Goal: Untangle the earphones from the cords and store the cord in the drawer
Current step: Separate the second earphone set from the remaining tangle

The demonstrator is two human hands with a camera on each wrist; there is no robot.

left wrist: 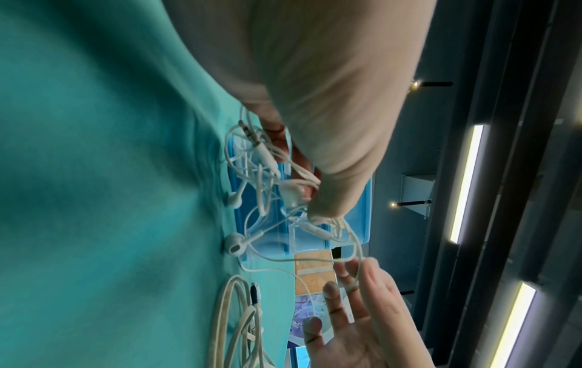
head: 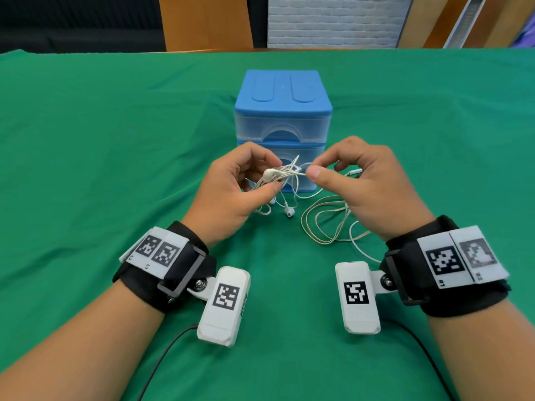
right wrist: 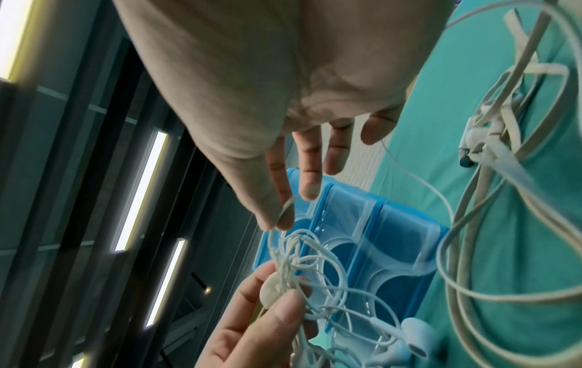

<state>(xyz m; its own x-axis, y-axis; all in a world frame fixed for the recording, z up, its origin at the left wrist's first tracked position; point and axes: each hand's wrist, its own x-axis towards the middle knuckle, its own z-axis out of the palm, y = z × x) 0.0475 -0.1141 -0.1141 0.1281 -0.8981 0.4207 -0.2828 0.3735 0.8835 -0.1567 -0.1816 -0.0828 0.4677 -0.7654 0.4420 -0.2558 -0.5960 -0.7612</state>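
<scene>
My left hand [head: 254, 178] pinches a knot of white earphones [head: 285, 172] above the green cloth, thumb and fingers around a small white oval piece [right wrist: 272, 290]. My right hand [head: 314, 170] pinches one thin wire [right wrist: 285, 209] of that knot between thumb and forefinger, its other fingers spread. Earbuds [head: 289, 211] dangle down to the cloth, one seen close in the left wrist view [left wrist: 234, 246]. A thicker beige cord [head: 324, 224] lies looped on the cloth under my right hand. The blue drawer unit [head: 282, 111] stands just behind my hands, both drawers closed.
The green cloth [head: 86, 169] covers the whole table. A wooden panel [head: 205, 21] and a white brick wall [head: 335, 21] stand beyond the far edge. Black cables [head: 162, 357] run from the wrist cameras toward me.
</scene>
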